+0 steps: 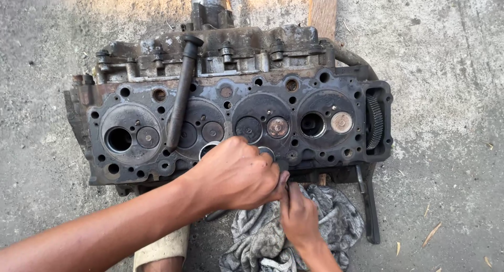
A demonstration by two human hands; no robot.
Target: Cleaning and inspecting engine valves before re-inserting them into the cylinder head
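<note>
Both hands, the left hand (236,175) and right hand (297,214), pinch a small part I cannot identify, between the cylinder head (236,101) above and grey rag (294,230) below.

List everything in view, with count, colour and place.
Grimy black metal cylinder head: one, dark grey with rust, centre, on the ground.
Long black metal rod: one, lying across the head, left of centre.
Crumpled grey cloth rag: one, below the head.
Wooden plank: one, tan, top, behind the head.
Concrete ground: grey, all around.
Left hand: one, at the head's lower edge.
Right hand: one, over the rag.
</note>
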